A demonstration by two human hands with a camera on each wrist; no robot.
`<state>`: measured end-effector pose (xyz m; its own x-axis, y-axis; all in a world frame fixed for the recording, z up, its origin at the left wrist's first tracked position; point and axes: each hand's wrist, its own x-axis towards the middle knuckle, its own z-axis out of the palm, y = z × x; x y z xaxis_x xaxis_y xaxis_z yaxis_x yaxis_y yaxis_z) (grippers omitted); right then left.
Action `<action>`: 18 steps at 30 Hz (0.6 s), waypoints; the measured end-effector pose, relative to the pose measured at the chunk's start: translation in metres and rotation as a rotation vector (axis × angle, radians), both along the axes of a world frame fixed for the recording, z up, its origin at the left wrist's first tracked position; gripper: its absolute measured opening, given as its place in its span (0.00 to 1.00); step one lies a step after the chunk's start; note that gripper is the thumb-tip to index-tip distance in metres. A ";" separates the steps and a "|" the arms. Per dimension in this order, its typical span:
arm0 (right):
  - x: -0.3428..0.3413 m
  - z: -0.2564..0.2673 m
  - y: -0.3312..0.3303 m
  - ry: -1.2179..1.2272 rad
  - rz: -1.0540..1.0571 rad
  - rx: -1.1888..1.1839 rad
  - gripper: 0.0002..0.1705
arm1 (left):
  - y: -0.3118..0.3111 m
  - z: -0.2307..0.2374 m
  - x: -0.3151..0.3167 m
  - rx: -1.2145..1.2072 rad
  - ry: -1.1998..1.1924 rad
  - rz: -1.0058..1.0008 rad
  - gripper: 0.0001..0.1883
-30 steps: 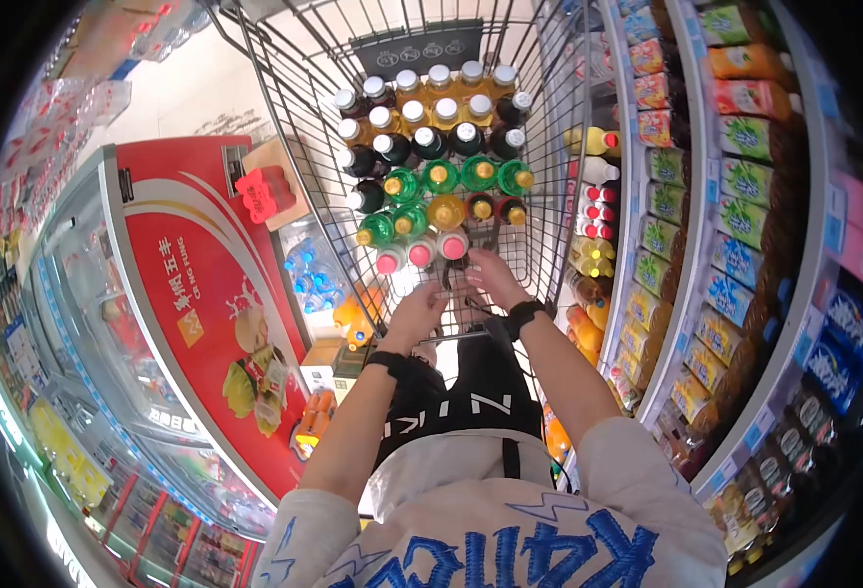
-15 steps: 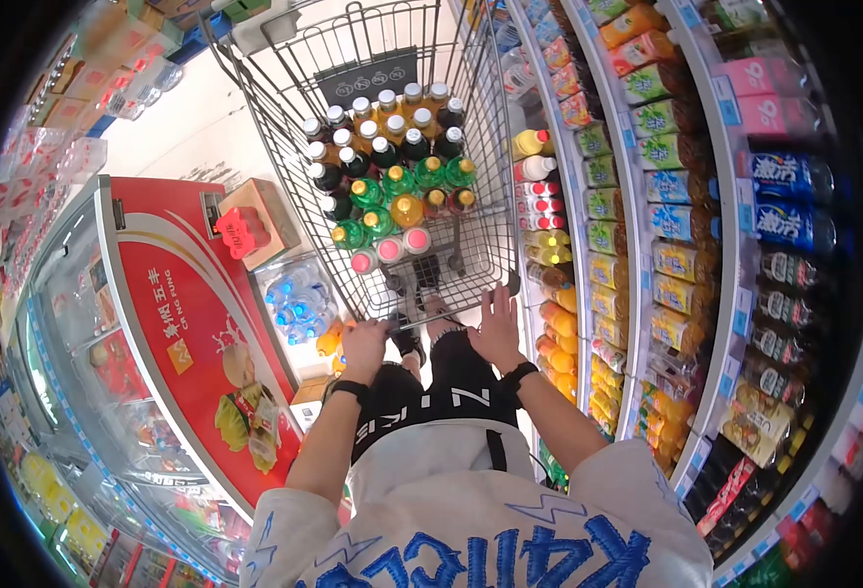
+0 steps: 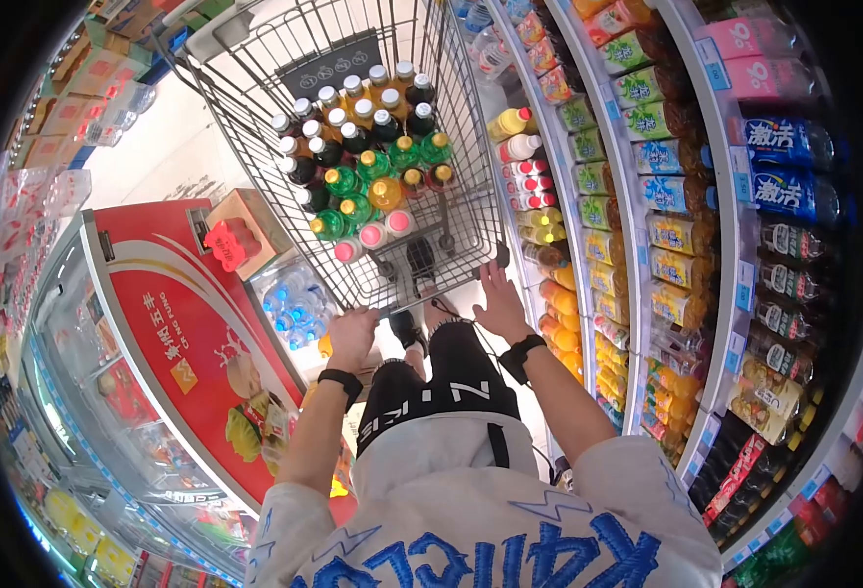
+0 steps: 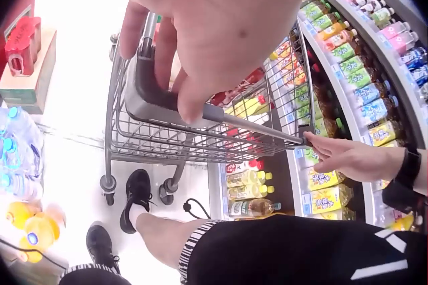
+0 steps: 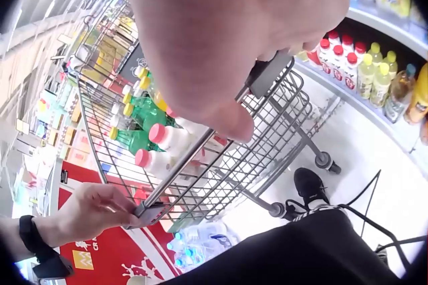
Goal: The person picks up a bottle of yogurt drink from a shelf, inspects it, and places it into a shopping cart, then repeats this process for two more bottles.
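Observation:
My left hand [image 3: 353, 335] grips the left grey corner of the shopping cart handle [image 4: 257, 126], its fingers curled round it in the left wrist view. At the opposite corner, my right hand [image 3: 500, 306] holds the handle; in the right wrist view its fingers bend over the grey end piece [image 5: 271, 74] and the thumb lies by the bar. The wire cart [image 3: 225, 122] stands in front of me. Inside it, upright bottles are grouped in rows: white-capped dark and amber ones [image 3: 358, 108], green ones [image 3: 341, 179], and white ones with pink caps [image 3: 372, 235] nearest me.
Shelves of drink bottles [image 3: 662, 157] run along the right, close to the cart. On the left stands a red freezer [image 3: 172, 323] with a glass top. Packs of water bottles [image 3: 296, 312] and a carton with a red pack [image 3: 230, 243] sit on the floor between freezer and cart.
Both hands have come from close together above the near end of the cart to its two handle corners. The cart now appears farther left and angled in the head view.

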<state>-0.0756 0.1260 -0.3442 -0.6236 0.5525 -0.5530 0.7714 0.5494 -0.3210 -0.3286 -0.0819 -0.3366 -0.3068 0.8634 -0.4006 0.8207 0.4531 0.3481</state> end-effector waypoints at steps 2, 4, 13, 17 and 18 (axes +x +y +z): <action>-0.019 0.010 0.011 0.002 -0.051 -0.018 0.50 | 0.008 -0.002 -0.007 0.016 -0.027 0.019 0.03; -0.037 0.016 0.024 -0.075 -0.069 -0.087 0.50 | 0.014 -0.003 -0.015 0.019 -0.016 0.000 0.05; -0.109 0.028 0.055 -0.125 -0.017 -0.027 0.60 | 0.055 0.001 -0.058 0.148 0.138 0.172 0.05; -0.131 0.031 0.076 -0.118 -0.017 -0.093 0.62 | 0.072 0.003 -0.080 0.123 0.146 0.201 0.07; -0.137 0.033 0.081 -0.105 -0.031 -0.122 0.63 | 0.076 0.003 -0.086 0.126 0.150 0.201 0.07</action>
<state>-0.2124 0.2067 -0.3112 -0.5425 0.4956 -0.6783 0.8202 0.4869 -0.3003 -0.4141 -0.0058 -0.3337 -0.5245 0.8194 -0.2314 0.7654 0.5728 0.2934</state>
